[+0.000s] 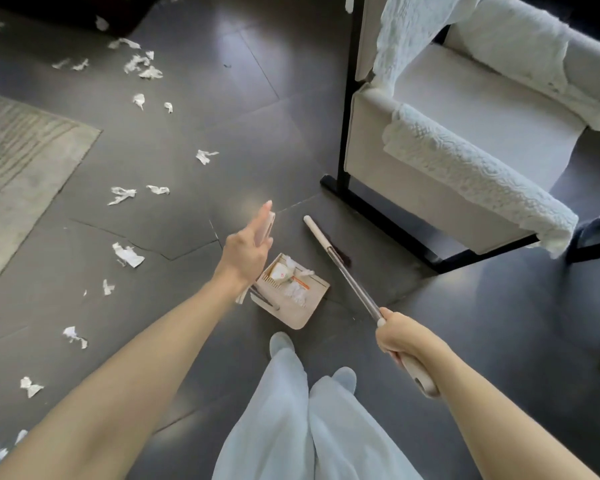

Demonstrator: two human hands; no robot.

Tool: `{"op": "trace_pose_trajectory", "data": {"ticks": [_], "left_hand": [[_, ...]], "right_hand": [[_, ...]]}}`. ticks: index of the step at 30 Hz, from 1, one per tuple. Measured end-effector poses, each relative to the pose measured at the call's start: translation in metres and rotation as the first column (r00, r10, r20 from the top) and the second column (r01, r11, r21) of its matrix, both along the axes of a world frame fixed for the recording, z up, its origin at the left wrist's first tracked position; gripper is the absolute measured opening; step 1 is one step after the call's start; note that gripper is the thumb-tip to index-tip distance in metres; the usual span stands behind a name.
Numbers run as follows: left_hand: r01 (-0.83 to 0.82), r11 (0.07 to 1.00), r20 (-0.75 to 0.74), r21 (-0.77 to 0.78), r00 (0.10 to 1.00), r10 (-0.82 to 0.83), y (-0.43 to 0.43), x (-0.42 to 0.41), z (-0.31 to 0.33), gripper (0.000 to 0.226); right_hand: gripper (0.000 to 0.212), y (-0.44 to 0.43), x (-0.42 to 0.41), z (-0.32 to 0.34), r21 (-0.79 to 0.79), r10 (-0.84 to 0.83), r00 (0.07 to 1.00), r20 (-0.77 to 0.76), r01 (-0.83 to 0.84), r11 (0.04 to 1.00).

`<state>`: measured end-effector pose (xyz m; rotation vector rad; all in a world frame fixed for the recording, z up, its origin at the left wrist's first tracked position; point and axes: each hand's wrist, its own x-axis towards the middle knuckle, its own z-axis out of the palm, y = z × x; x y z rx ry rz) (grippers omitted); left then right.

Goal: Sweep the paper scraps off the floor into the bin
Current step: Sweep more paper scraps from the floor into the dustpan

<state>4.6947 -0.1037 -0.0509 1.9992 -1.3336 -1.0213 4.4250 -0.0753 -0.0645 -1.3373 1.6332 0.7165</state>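
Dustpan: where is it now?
Head view, centre: the beige plastic dustpan sits on the dark floor just ahead of the person's feet, below the left hand and left of the metal broom shaft gripped by the right hand.

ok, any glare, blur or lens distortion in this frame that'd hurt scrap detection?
Head view: soft glare patches wash the dark floor just past the left hand. That hand's fingertips look slightly blurred. The wide-angle lens bows the chair frame. The paper scraps read sharp and high-contrast.

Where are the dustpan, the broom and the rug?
dustpan (pixel 293 317), head view, bare bottom edge.
broom (pixel 354 284), head view, middle of its stick.
rug (pixel 21 161), head view, middle of its grey top.
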Motion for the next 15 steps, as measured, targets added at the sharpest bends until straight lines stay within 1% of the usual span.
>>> {"op": "trace_pose_trajectory", "data": {"ticks": [2,3,5,7,8,11,12,14,15], "left_hand": [[0.01,1.0,0.043,0.002,0.999,-0.011,-0.009,0.004,0.0,0.06],[0.024,1.0,0.05,0.008,0.998,-0.025,-0.011,0.008,-0.002,0.061],[0.067,0.998,0.01,0.015,0.998,-0.067,-0.005,0.015,-0.007,0.064],[0.088,0.996,-0.066,-0.012,0.994,-0.088,0.008,0.021,-0.013,0.068],[0.083,0.996,-0.076,-0.025,0.993,-0.085,0.012,0.023,-0.015,0.07],[0.057,0.998,-0.051,-0.04,0.997,-0.059,0.018,0.029,-0.016,0.068],[0.052,0.998,-0.051,-0.047,0.997,-0.054,0.018,0.029,-0.016,0.067],[0.052,0.997,-0.038,-0.059,0.998,-0.054,0.018,0.031,-0.013,0.065],[0.044,0.997,-0.021,-0.061,0.999,-0.045,0.017,0.033,-0.012,0.064]], "right_hand": [[0.05,0.009,-0.001,-0.003,0.041,0.019,1.0,-0.01,-0.018,0.999],[0.053,0.015,-0.002,-0.002,0.057,0.031,0.999,-0.018,-0.03,0.998],[0.061,0.025,-0.003,-0.002,0.083,0.004,1.0,-0.018,-0.002,0.997],[0.069,0.031,0.003,-0.001,0.136,-0.127,0.991,0.042,0.12,0.983],[0.071,0.033,0.008,-0.001,0.16,-0.189,0.979,0.075,0.176,0.971],[0.074,0.034,0.024,0.004,0.227,-0.301,0.946,0.124,0.268,0.936],[0.075,0.033,0.027,0.008,0.263,-0.368,0.919,0.14,0.324,0.909],[0.07,0.025,0.029,0.022,0.326,-0.456,0.875,0.161,0.389,0.862],[0.066,0.021,0.031,0.033,0.324,-0.447,0.877,0.173,0.378,0.867]]}}
